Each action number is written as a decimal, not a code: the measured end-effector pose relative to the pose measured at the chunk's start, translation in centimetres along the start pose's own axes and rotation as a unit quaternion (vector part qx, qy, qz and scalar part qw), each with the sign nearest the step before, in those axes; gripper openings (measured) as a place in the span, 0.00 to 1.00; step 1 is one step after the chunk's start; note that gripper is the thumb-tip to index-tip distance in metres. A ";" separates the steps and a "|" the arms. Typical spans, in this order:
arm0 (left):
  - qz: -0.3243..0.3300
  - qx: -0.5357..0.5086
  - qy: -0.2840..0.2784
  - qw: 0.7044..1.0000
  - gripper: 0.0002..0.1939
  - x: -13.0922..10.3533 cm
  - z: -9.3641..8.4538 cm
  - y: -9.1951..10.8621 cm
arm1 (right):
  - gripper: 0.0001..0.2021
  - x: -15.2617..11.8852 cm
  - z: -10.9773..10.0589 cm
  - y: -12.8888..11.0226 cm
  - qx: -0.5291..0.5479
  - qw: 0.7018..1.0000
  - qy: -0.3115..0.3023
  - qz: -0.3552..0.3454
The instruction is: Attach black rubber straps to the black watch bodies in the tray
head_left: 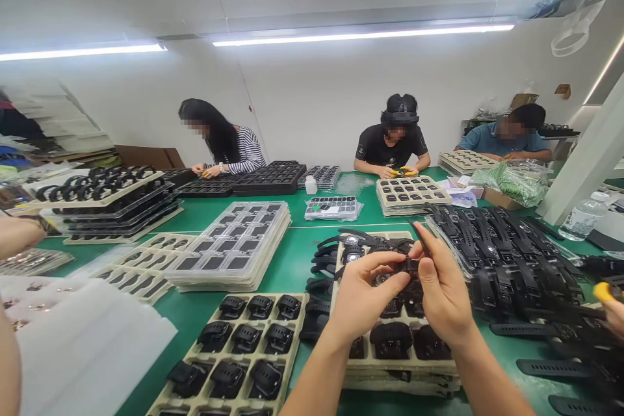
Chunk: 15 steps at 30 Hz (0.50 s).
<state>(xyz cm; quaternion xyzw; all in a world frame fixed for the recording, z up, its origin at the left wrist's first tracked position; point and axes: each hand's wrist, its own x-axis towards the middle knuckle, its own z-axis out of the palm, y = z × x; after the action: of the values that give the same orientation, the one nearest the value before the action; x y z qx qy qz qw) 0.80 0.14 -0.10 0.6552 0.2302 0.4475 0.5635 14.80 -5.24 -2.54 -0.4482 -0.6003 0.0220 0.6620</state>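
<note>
Both of my hands are raised over a beige tray (404, 364) of black watches in front of me. A black watch with a strap (412, 265) is pinched between them, partly covered by my fingers. My left hand (368, 289) grips it from the left with thumb and fingertips. On the other side, my right hand (446, 292) has thumb and fingers closed on the strap, whose end sticks up. Several watches sit in the tray's pockets below. Closer on the left, a second beige tray (298, 331) holds black watches with curled straps.
Clear-lidded trays (234, 244) are stacked left of centre. Many strapped watches (497, 253) lie to the right, near a water bottle (585, 216). White sheets (92, 344) cover the left. Co-workers sit across the green table (287, 260); other people's hands enter at both side edges.
</note>
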 end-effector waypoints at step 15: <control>0.033 0.123 -0.048 0.991 0.17 -1.1 -0.3 0.8 | 0.13 -0.9 -0.1 1.1 -0.042 0.999 -0.014 0.005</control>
<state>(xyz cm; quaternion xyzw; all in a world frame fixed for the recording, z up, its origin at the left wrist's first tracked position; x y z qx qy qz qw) -0.18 -0.80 0.23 0.7473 0.2343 0.4018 0.4745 15.22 -5.18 -3.95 -0.4784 -0.6076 0.0061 0.6340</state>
